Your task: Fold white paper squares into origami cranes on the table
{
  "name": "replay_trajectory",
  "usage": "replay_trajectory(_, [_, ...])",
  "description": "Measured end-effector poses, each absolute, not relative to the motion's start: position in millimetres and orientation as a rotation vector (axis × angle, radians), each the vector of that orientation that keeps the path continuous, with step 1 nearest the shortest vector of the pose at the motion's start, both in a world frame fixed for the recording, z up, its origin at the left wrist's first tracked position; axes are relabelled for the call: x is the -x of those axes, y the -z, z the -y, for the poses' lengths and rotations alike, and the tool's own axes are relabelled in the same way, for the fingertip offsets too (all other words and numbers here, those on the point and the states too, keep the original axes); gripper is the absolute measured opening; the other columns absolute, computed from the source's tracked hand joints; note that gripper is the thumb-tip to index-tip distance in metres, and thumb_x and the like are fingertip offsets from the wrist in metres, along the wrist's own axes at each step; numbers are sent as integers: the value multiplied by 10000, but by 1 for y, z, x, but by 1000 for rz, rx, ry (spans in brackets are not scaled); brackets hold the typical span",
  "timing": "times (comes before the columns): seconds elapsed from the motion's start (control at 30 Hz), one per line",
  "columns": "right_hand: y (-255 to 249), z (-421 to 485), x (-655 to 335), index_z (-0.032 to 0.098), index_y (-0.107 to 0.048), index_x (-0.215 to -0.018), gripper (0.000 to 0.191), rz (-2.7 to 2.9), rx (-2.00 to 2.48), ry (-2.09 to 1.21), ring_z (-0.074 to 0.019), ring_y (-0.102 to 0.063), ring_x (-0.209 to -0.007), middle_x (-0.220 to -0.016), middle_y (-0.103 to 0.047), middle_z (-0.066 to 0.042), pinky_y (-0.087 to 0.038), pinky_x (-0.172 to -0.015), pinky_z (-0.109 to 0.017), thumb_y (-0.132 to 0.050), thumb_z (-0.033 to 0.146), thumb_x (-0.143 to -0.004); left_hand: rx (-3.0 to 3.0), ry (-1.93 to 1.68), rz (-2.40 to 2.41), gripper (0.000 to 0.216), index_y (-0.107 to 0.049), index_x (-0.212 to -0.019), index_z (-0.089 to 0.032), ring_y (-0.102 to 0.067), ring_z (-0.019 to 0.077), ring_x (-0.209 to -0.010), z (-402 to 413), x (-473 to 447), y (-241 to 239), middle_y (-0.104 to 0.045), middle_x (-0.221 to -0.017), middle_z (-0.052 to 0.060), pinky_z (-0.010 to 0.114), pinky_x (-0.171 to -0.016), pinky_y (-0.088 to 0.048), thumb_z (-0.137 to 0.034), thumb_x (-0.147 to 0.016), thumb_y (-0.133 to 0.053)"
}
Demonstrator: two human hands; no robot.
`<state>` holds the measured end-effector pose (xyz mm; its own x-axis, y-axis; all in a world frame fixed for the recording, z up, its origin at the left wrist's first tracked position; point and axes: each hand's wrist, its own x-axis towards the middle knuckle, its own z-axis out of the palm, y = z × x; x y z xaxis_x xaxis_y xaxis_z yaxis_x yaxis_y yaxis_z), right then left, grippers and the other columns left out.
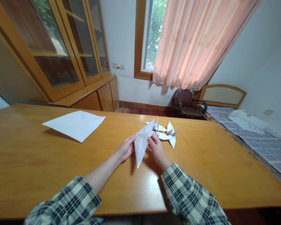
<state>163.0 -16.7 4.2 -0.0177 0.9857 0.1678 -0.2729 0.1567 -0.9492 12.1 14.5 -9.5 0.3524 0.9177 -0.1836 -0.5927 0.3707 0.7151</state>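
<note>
A folded white paper, with pointed ends at top and bottom, is held up over the table between my two hands. My left hand grips its left edge, thumb in front. On the opposite edge, my right hand pinches the paper between thumb and fingers. Just behind it lie several folded paper cranes; one crane shows fully at the right, while the others are partly hidden by the held paper and my right hand. To the left rests a creased white sheet.
The wooden table spans the foreground. Beyond its far edge are a glass-door cabinet, a brown office chair and a window with a pink curtain. A bed with a checked cover stands at the right.
</note>
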Motion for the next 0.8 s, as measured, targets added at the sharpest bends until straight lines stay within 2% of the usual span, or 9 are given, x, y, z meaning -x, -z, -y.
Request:
replay_trajectory(0.2, [-3,19,-161,214,-571,-858,353,1086,822,-1324,-96,-526,-587,-691,-556,37,-446,-582,-217,-669,542,-774,-493,-952,-585,217,-631,-1060,-88,-718,246,-866,-11,-11,2,-743,-923,128,400,-888,-554,-179,-899,-518])
replay_trajectory(0.33, [-9,23,-160,209,-567,-832,333,1134,817,-1280,-102,-520,-549,-663,-549,36,-457,-550,-232,-649,530,-792,-458,-861,-533,296,-593,-1158,-74,-711,274,-898,-11,-8,3,-738,-941,143,440,-895,-540,-207,-907,-508])
replay_trajectory(0.47, [-13,25,-160,201,-572,-789,254,1239,883,-1126,-113,-517,-537,-631,-542,32,-453,-530,-240,-615,448,-832,-491,-908,-564,210,-630,-1036,-101,-712,237,-804,-13,-9,8,-736,-846,103,388,-837,-555,-229,-886,-556])
replay_trajectory(0.57, [-10,24,-159,201,-595,-860,175,1255,919,-1049,-125,-542,-582,-722,-606,8,-456,-532,-240,-623,366,-810,-609,-1100,-640,149,-627,-910,-136,-691,179,-738,-14,-13,10,-723,-822,55,293,-759,-554,-250,-820,-658])
replay_trajectory(0.67, [-3,21,-157,195,-602,-966,240,1239,950,-1051,-165,-616,-743,-891,-676,-36,-509,-655,-277,-656,276,-747,-803,-1217,-721,309,-592,-950,-158,-666,149,-701,-13,-16,12,-705,-812,24,238,-686,-529,-357,-757,-728])
replay_trajectory(0.8, [6,19,-155,178,-603,-1008,288,1254,979,-1043,-210,-643,-902,-1013,-697,-81,-511,-829,-348,-660,248,-733,-1062,-1233,-863,611,-422,-1241,-216,-629,143,-615,-12,-17,17,-677,-794,-5,229,-586,-482,-454,-755,-704])
